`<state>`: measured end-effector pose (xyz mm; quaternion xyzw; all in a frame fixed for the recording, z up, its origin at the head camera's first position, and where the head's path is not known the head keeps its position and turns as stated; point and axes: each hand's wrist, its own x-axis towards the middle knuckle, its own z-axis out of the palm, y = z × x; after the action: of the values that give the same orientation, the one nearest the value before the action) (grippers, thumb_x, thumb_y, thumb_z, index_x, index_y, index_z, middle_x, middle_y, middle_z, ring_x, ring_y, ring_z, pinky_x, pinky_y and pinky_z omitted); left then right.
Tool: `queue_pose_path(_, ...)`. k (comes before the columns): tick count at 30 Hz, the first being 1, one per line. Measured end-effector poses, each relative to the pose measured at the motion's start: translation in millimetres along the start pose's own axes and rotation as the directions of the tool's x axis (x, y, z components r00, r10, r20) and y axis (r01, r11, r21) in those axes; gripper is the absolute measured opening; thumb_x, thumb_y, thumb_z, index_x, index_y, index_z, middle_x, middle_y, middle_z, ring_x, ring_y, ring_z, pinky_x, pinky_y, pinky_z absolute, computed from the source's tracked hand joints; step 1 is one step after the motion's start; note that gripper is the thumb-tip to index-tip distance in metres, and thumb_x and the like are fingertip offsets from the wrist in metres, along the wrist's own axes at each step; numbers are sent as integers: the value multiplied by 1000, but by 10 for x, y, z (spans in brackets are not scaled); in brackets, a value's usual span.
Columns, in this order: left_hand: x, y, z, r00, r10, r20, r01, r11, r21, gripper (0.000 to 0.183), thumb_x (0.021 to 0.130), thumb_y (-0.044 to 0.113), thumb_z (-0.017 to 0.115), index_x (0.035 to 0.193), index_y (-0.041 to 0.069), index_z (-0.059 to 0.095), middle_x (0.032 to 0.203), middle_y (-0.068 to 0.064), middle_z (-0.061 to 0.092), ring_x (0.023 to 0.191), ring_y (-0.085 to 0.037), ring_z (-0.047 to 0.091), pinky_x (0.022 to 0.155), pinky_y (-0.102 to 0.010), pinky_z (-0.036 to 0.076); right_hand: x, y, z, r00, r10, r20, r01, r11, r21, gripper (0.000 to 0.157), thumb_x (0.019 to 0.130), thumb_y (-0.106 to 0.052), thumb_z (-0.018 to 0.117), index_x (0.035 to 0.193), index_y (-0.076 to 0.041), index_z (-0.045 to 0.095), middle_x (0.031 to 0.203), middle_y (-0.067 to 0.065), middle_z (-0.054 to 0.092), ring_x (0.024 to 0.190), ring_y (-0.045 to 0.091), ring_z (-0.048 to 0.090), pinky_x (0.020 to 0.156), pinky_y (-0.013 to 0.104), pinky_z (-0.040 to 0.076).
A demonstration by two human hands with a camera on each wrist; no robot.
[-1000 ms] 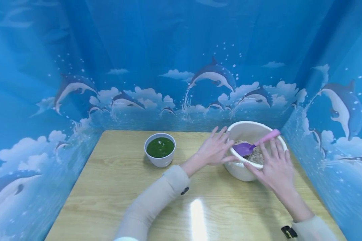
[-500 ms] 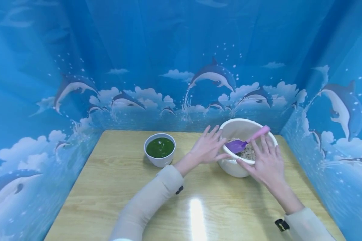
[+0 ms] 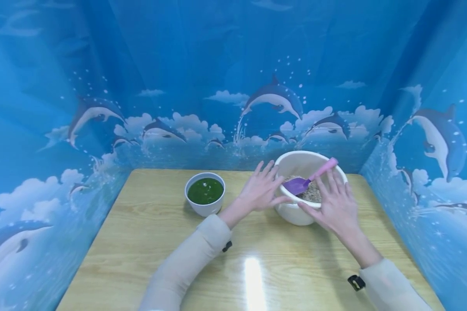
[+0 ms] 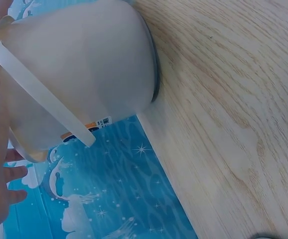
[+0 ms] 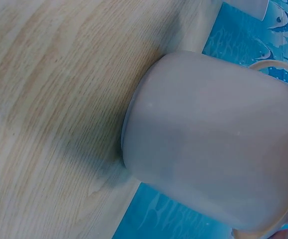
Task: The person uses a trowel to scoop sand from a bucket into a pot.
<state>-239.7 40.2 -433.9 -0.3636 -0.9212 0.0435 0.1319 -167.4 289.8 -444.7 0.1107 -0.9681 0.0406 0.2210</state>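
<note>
A white bucket stands on the right of the table, holding beige-grey grainy material. Across its mouth leans a small purple scoop, its pink handle over the right rim. My left hand touches the bucket's left side, fingers straight and spread, thumb along the front rim. On the other side my right hand rests over the right rim with long, spread fingers, its thumb at the front. The left wrist view shows the bucket's white carrying handle hanging down its side.
A white bowl of thick dark green stuff stands left of the bucket, near the back of the wooden table. Blue curtains printed with dolphins enclose the back and both sides.
Both hands and the bucket, with the scoop in it, have shifted left and slightly back. The bowl has stayed in place.
</note>
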Motion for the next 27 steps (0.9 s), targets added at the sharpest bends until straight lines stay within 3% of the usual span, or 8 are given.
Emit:
queue_pose_path(9, -56, -58, 11, 1000, -26, -2, 26, 1000, -15, 79, 99, 83, 31, 149, 25, 52, 170, -14, 40, 162, -37, 32, 135, -58, 22, 64, -55, 35, 1000, -6, 5, 6, 1000, -1, 108, 88, -86, 52, 161, -8, 42, 170, 28, 32, 157, 50, 32, 125, 73, 29)
queue_pose_path(27, -214, -145, 4, 998, -61, -29, 61, 998, 7, 83, 99, 82, 35, 150, 20, 54, 169, -18, 40, 160, -36, 36, 134, -56, 26, 154, -172, 94, 999, -38, -2, 38, 999, 14, 108, 86, -84, 56, 162, -10, 40, 169, 27, 35, 157, 47, 34, 124, 74, 31)
